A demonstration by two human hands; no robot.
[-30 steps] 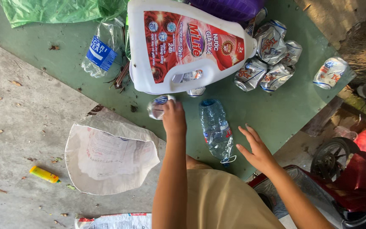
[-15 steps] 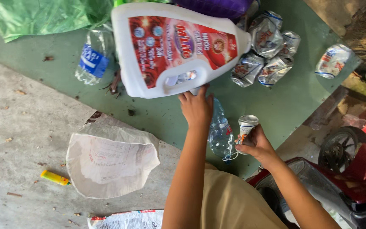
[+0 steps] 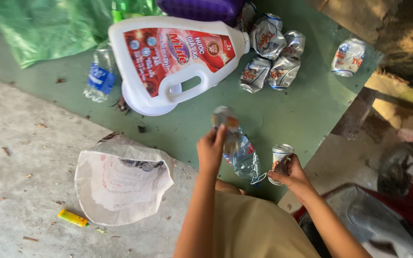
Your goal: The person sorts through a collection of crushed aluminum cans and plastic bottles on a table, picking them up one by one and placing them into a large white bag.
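My left hand (image 3: 211,149) is shut on a crushed drink can (image 3: 225,117), blurred, lifted just above a green mat (image 3: 307,110). My right hand (image 3: 291,175) grips another crushed can (image 3: 280,156) upright near the mat's front edge. Between my hands a crumpled clear plastic bottle (image 3: 244,157) lies on the mat. A big white detergent jug (image 3: 168,57) with a red label lies on its side beyond my left hand. An open white sack (image 3: 120,180) sits on the concrete to the left of my left arm.
Several crushed cans (image 3: 269,52) are heaped right of the jug, with one more can (image 3: 349,57) farther right. A clear bottle with a blue label (image 3: 99,76), a green plastic bag (image 3: 48,28) and a purple container (image 3: 201,7) lie at the back. A yellow lighter (image 3: 72,218) lies on the concrete. A red motorbike (image 3: 407,191) stands at the right.
My right hand took hold of a can from the left. My left hand reached under the jug and has come back toward me holding a crushed can.
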